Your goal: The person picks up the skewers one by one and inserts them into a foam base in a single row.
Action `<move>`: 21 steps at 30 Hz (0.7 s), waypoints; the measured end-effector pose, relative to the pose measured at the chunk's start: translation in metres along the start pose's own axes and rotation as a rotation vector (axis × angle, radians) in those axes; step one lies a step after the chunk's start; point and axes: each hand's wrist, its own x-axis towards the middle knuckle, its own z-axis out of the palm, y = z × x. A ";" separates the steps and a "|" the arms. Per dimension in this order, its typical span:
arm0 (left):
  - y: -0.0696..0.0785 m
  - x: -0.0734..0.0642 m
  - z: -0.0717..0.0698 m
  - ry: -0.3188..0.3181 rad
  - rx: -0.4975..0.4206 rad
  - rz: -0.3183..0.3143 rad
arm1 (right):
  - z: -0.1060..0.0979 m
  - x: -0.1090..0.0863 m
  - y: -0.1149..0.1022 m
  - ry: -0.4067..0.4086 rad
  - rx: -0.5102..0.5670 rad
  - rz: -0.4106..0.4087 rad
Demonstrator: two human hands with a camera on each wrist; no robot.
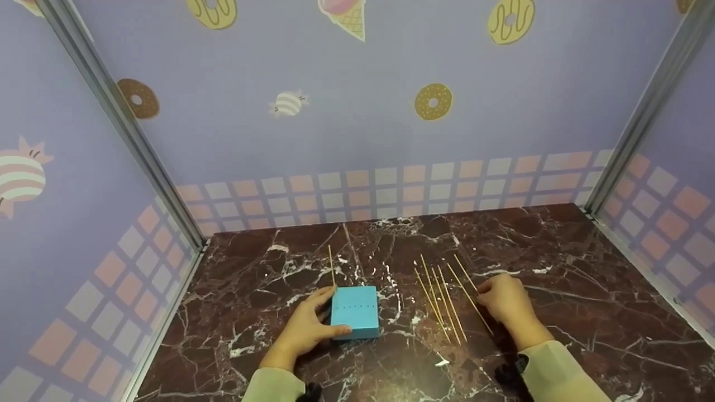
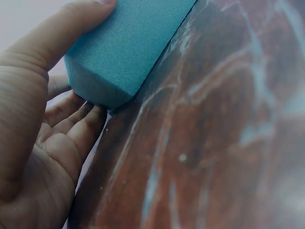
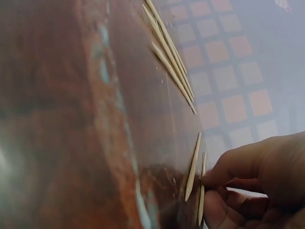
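Observation:
A blue foam block [image 1: 357, 321] with a row of small dark dots across its top lies on the marbled tabletop. My left hand [image 1: 306, 324] grips its left end, thumb along the near side and fingers at the far left corner. From that corner a thin wooden stick [image 1: 332, 265] extends away; whether it is set in the block I cannot tell. To the right, my right hand [image 1: 507, 301] pinches a pointed wooden stick [image 3: 202, 195] between thumb and fingertips, low over the table. Another stick [image 3: 192, 174] lies just beside it.
Several more wooden sticks [image 1: 441, 304] lie roughly side by side on the dark marbled table [image 1: 268, 346] between block and right hand. Patterned lilac walls [image 1: 357, 134] enclose the table at the back and both sides, with metal posts [image 1: 631, 128] at the corners.

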 end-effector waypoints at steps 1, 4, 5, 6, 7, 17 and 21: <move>0.000 0.000 0.000 0.004 0.001 0.004 | 0.000 0.000 0.000 0.006 0.001 0.003; 0.001 0.001 0.000 0.013 -0.001 0.012 | -0.002 0.001 0.000 0.008 0.007 0.014; 0.001 0.001 0.001 0.013 -0.001 0.015 | -0.002 0.002 0.000 0.008 0.007 0.018; 0.001 0.001 0.001 0.013 -0.003 0.013 | -0.003 0.002 0.001 0.005 0.006 0.020; 0.001 0.001 0.002 0.011 -0.003 0.012 | -0.003 0.002 0.002 0.003 0.006 0.023; 0.000 -0.003 0.001 -0.002 0.004 -0.003 | -0.005 -0.001 0.005 -0.012 0.061 0.036; 0.001 -0.002 0.000 -0.004 0.012 -0.002 | -0.005 -0.001 0.006 -0.006 0.060 0.036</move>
